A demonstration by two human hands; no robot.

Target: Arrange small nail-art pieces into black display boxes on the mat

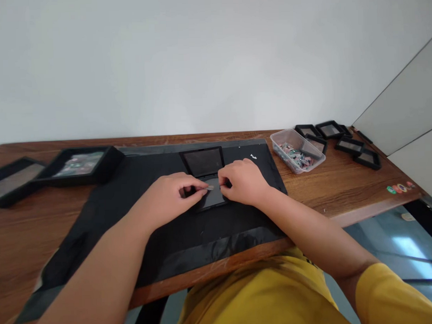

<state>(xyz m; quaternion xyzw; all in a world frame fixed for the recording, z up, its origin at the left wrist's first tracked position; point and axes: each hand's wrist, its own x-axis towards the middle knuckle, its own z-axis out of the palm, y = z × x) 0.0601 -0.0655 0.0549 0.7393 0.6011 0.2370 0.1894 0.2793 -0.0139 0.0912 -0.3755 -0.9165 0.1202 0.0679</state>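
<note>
Coin-like small round piece (210,186), pale grey, item in hand: held between the fingertips of the left hand (171,197) and the right hand (242,182), which meet over the lower half of an open black hinged case (205,177). No brand, label or legible writing shows on piece or case. Position relative to grip: the piece sits right at the point where both sets of fingertips come together, pinched from either side; the fingers are closed down around it, with only its middle showing. Orientation: too small to tell facing or tilt; being round, it shows no long axis. The case lies with its hinge line running left to right, lid half away from the person, clear film panels facing up. Setting: black mat (140,221) on a wooden table (344,186). To the right, a clear plastic tub (296,151) of small mixed-colour pieces; beyond it a cluster of small black frames (343,139). To the left, two larger black cases (46,172). Small round stickers (399,188) at the right table edge, print unreadable.
</note>
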